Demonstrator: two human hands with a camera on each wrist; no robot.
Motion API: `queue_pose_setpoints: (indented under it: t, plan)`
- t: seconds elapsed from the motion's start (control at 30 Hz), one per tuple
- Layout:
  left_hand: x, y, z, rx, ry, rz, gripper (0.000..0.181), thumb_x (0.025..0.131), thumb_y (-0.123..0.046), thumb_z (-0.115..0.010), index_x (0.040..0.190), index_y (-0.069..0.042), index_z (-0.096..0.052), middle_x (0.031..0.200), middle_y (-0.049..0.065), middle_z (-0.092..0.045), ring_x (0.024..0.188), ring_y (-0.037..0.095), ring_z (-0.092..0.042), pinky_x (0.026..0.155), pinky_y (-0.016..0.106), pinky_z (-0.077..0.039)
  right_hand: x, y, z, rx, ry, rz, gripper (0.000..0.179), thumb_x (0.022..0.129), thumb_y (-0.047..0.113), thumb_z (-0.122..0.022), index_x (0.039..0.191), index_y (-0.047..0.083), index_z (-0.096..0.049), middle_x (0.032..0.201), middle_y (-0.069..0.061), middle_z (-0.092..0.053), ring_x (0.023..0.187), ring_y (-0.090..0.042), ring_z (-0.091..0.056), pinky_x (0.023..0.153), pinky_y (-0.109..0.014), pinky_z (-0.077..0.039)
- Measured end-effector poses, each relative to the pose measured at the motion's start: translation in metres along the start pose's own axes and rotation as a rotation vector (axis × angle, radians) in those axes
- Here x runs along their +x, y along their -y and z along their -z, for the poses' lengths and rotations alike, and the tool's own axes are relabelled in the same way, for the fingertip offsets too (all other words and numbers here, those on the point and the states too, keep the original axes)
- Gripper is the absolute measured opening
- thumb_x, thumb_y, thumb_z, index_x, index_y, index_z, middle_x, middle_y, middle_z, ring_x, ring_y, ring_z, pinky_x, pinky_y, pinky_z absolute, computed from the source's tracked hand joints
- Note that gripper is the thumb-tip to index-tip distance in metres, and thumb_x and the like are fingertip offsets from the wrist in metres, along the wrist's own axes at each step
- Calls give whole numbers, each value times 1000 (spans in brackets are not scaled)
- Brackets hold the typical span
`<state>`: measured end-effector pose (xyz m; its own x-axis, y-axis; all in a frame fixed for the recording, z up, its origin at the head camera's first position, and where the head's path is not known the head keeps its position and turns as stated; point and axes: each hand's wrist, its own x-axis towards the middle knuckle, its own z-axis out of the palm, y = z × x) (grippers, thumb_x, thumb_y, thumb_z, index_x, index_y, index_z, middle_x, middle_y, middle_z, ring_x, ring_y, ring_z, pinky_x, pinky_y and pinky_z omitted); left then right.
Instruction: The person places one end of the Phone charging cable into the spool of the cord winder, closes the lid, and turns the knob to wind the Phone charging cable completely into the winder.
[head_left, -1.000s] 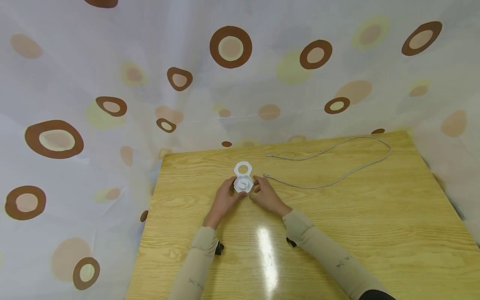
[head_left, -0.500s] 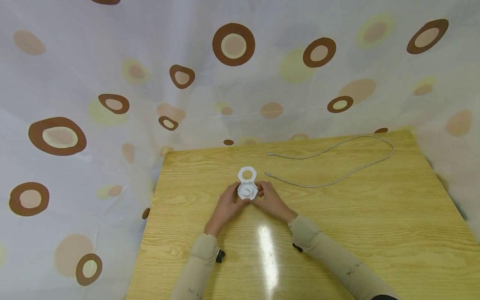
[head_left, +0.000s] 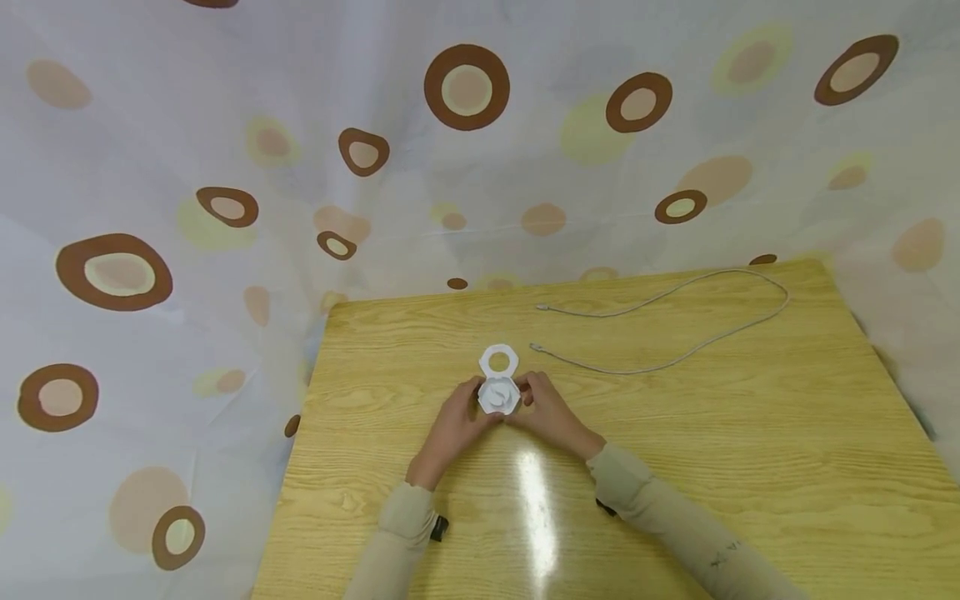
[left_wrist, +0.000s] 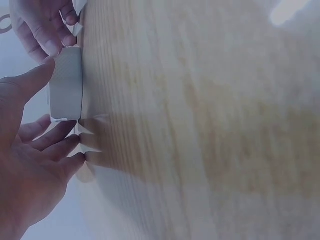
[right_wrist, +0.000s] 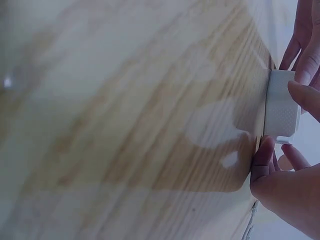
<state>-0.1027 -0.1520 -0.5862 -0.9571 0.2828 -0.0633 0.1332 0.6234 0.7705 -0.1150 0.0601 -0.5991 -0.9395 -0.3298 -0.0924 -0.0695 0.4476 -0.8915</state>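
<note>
- Sleeves, two: a beige left sleeve (head_left: 401, 529) and a beige right sleeve (head_left: 660, 508), running up the table from your side; a small dark device shows at each cuff.
- Left hand (head_left: 455, 422): yours, gripping the box at its left; thumb on the wall facing you, fingers set against the left side, the lower ones down near the tabletop.
- Right hand (head_left: 553, 419): yours, gripping the same box at its right; thumb on the near wall close to the left thumb, fingers bent against the right side.
- White box (head_left: 499, 398): hexagonal, shallow, directly between your two hands and touched by both; base down at the table surface. Outer wall finely textured, as your wrist views show. Interior holds white curved forms in a swirl, whether loose or fixed you cannot tell.
- Lid (head_left: 486, 361): white, hexagonal, joined to the box's far edge and opened away from you; a large round hole at its centre shows wood grain.
- Cable (head_left: 630, 372): pale, thin, lying to the right of the lid in a long loop; both connectors point left, the nearer one just beyond your right fingers.
- Table (head_left: 712, 467): yellow wood grain, glossy, with a bright reflection between your forearms.
- Backdrop (head_left: 420, 192): pale sheet patterned with brown rings, peach and yellow spots.
</note>
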Motion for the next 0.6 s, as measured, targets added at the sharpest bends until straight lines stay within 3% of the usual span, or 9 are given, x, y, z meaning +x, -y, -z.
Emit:
queue_pose_setpoints:
  t: [0.6]
  plan:
    - [-19, -8, -7, -11, 18, -8, 65, 96, -24, -80, 150, -2, -50, 149, 20, -59, 143, 36, -55, 121, 54, -43, -20, 0, -2, 1, 15, -6, 51, 86, 21, -89, 122, 3, -59, 118, -15, -58, 94, -21, -53, 81, -25, -44]
